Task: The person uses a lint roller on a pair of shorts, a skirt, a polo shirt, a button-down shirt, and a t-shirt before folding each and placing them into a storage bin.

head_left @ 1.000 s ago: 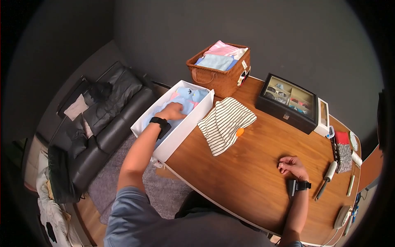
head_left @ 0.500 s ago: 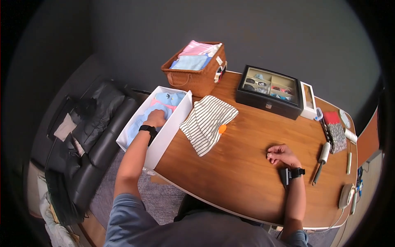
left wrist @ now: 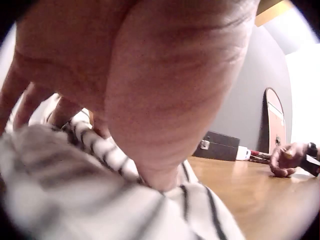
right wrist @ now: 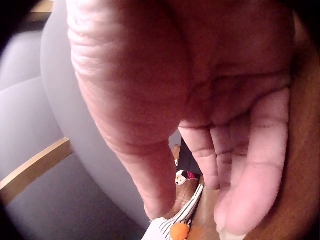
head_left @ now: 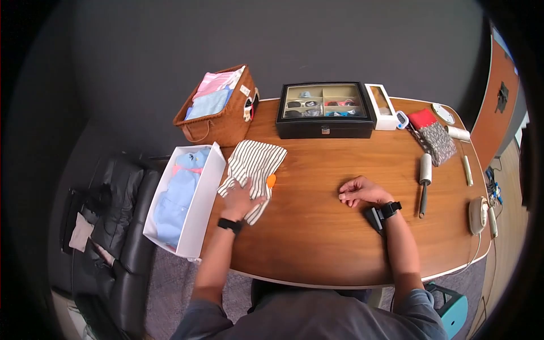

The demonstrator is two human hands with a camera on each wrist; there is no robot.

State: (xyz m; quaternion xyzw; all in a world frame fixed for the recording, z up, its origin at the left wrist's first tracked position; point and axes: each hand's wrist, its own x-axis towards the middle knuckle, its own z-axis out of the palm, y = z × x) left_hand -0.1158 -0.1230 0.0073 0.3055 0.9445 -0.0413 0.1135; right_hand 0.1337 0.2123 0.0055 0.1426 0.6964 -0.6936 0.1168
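A white garment with dark stripes (head_left: pixel 256 157) lies on the wooden table, an orange round piece (head_left: pixel 271 181) at its right edge. My left hand (head_left: pixel 238 200) rests on its near part, fingers spread. In the left wrist view, the thumb (left wrist: pixel 160 167) touches the striped fabric, with the other fingers further off over it. Left of that hand, a long white box (head_left: pixel 205 195) holds folded light-blue (head_left: pixel 174 201) and pink clothes. My right hand (head_left: pixel 364 191) lies idle on the table with loosely curled fingers and nothing in it.
Behind the box stands a brown basket (head_left: pixel 226 127) of folded clothes. A black display case (head_left: pixel 300 131) with glasses sits at the back, beside a narrow white box (head_left: pixel 386 120). Right of my right hand are a lint roller (head_left: pixel 425 170), a patterned pouch (head_left: pixel 436 141) and a corded beige device (head_left: pixel 477 215).
My left hand has left the blue clothes in the white box and moved right onto the striped garment. My right hand stays put on the table. The head view has turned right.
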